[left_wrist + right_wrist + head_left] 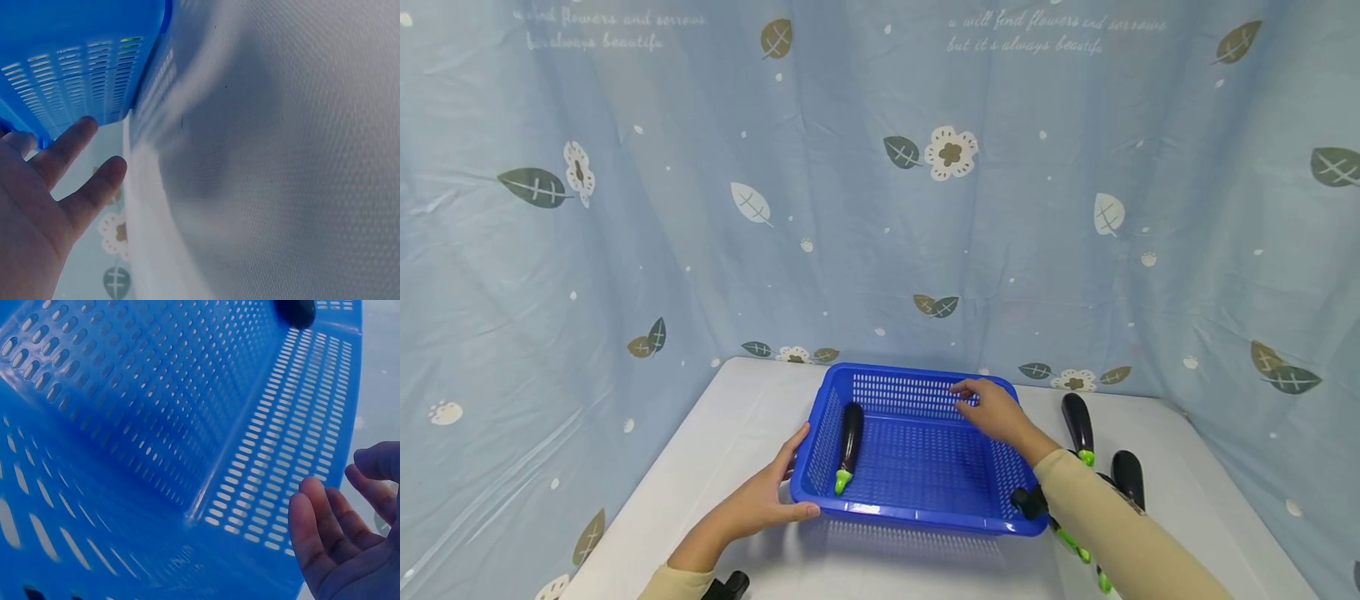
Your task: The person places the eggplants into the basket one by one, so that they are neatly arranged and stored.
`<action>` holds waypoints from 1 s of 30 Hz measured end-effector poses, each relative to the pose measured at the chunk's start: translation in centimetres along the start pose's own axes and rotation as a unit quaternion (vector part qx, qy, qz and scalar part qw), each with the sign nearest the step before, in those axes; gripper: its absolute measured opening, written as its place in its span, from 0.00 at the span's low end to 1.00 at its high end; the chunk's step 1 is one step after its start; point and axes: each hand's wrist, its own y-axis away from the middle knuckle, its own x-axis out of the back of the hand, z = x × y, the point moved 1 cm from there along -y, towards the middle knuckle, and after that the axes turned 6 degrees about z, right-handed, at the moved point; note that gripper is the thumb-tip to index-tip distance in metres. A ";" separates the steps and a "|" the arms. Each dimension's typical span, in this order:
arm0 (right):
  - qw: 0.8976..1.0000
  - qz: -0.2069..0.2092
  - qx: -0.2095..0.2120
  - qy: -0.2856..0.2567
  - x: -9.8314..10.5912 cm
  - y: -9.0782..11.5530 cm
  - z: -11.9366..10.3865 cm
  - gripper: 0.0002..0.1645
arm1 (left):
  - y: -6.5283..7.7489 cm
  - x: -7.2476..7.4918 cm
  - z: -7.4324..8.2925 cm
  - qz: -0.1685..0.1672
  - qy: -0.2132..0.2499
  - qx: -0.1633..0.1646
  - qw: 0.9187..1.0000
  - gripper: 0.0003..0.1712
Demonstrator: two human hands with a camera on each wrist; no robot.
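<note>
A blue plastic basket (pixel 917 467) with slotted walls sits on the white table. Inside it, along the left wall, lies one dark purple eggplant (pixel 851 437), its green stem end towards the front. My left hand (pixel 760 498) rests at the basket's front left corner, thumb by the front rim and fingers spread along the left side. Over the back right part of the basket is my right hand (pixel 996 410), fingers loosely bent, holding nothing. In the right wrist view, the eggplant's dark end (pixel 297 311) shows at the top, away from the fingers.
Right of the basket lie several more eggplants (pixel 1078 421), partly hidden by my right forearm (pixel 1120 525). A blue patterned curtain (pixel 865 250) hangs behind and at both sides of the table (pixel 760 387).
</note>
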 end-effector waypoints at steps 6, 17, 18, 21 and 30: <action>1.000 0.010 0.012 0.003 0.3 0.0 0.0 0.19 | 0.0 -0.1 0.0 -0.001 -0.003 0.001 1.000 0.69; 1.000 0.009 0.010 0.003 0.9 0.1 0.0 0.19 | 0.1 0.0 0.0 -0.001 -0.001 0.001 1.000 0.69; 1.000 0.009 0.010 0.004 0.9 0.2 -0.1 0.19 | 0.1 0.0 0.0 -0.001 -0.002 0.002 1.000 0.69; 1.000 0.010 0.008 0.008 1.0 0.3 -0.2 0.19 | 0.1 0.0 0.0 0.000 -0.001 0.004 1.000 0.69; 1.000 0.016 0.008 0.008 1.6 0.6 -0.5 0.19 | 0.1 0.1 0.1 -0.001 0.002 0.004 1.000 0.69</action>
